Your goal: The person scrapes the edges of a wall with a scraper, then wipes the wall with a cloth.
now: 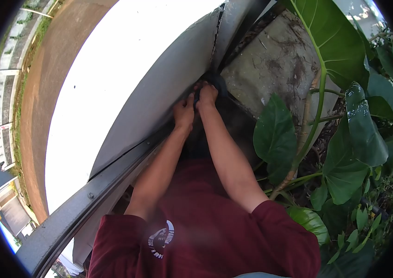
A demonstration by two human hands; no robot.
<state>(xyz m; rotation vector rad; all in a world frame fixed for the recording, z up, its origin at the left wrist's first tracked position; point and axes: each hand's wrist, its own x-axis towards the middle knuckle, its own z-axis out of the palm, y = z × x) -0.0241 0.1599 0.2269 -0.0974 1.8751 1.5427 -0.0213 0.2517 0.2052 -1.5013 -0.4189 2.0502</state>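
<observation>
Both arms reach forward into the dark corner where a white panel (pixel 127 106) meets a grey post (pixel 219 39). My left hand (pixel 185 111) is beside the panel's shaded face, its fingers drawn together. Close to its right, my right hand (pixel 207 95) is curled closed, knuckles up. A small dark thing (pixel 197 96) shows between the two hands; its kind cannot be made out in the shadow. My fingertips are partly hidden.
A grey metal rail (pixel 90 194) with a bolt runs along the panel's lower edge. To the right lie a stained concrete slab (pixel 270 60) and large-leaved plants (pixel 275 136), close to my right arm. Beyond the panel is a brown dirt strip (pixel 57 60).
</observation>
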